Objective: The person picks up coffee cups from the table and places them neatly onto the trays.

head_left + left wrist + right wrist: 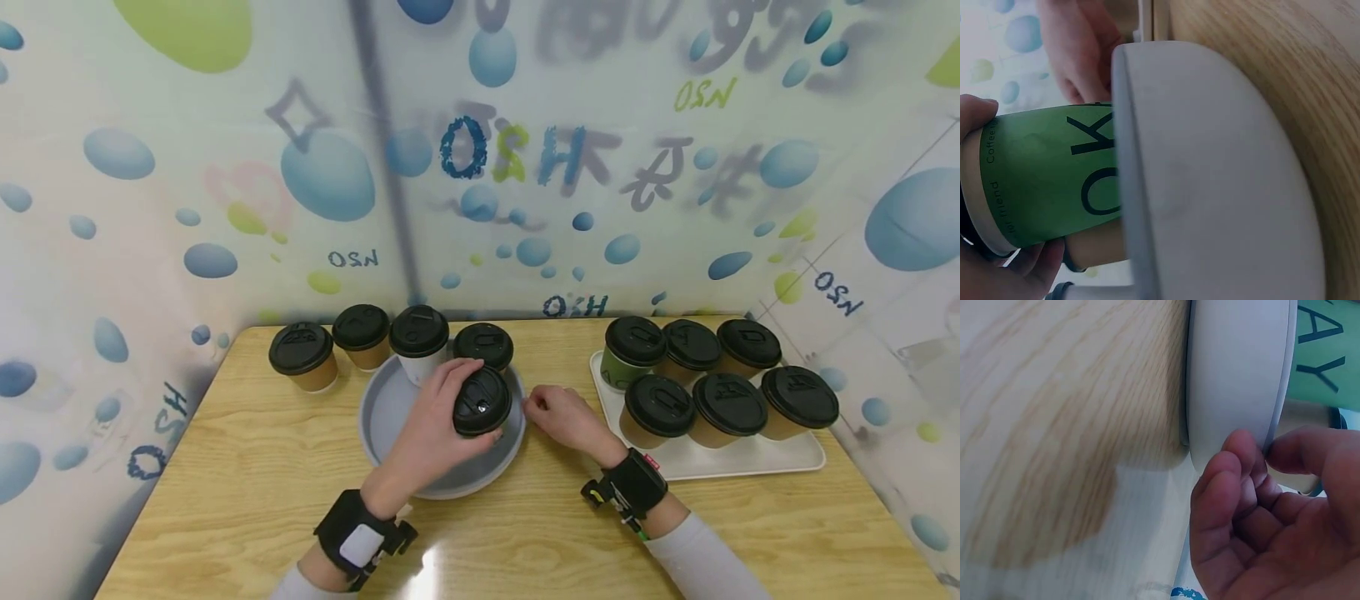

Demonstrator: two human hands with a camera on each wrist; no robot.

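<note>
My left hand [427, 433] grips a green paper coffee cup [1047, 175] around its upper part, just under the black lid [482, 402]. That cup stands upright within the round grey tray [375, 421], and its base is hidden behind the tray's wall [1216, 169] in the left wrist view. My right hand [566, 418] pinches the tray's right rim between thumb and curled fingers [1222, 487]. Toward the back of the tray are a white cup [422, 369] and a brown cup with a black lid [483, 344].
Two brown lidded cups [315, 377] [367, 357] stand on the wooden table [247, 467] left of the round tray. To the right, a white rectangular tray [750, 461] bears several black-lidded cups, one of them green [618, 369]. A patterned sheet [480, 233] rises behind the table.
</note>
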